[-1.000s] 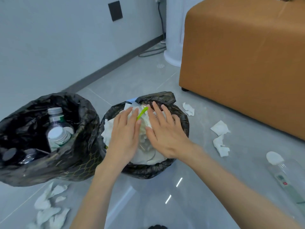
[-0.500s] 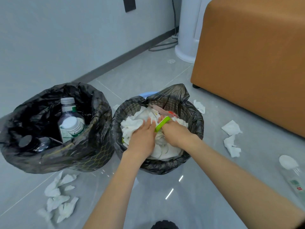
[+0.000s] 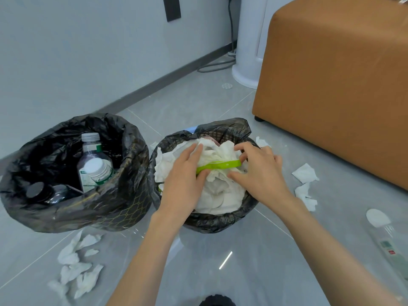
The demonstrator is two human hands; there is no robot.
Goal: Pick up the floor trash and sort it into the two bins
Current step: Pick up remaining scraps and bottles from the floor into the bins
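Two bins lined with black bags stand side by side on the grey floor. The left bin (image 3: pixel 66 217) holds plastic bottles (image 3: pixel 92 171). The right bin (image 3: pixel 212 224) is heaped with white crumpled tissue (image 3: pixel 218 195). Both my hands are over the right bin, resting on the tissue with fingers apart. My left hand (image 3: pixel 183 180) lies flat on the heap's left side. My right hand (image 3: pixel 258 173) is spread on its right side. A green strip (image 3: pixel 220 166) runs between my left thumb and my right fingertips, touching both.
Loose tissues lie on the floor at front left (image 3: pixel 75 272) and right of the bin (image 3: pixel 305 173). A clear plastic bottle (image 3: pixel 388 241) lies at far right. An orange ottoman (image 3: pixel 331 85) stands behind right, with a white appliance (image 3: pixel 249 40) and a cable by the wall.
My hands pushed down into the tissue heap, then lifted and spread apart. The green strip went from sticking up between them to lying level across the heap.
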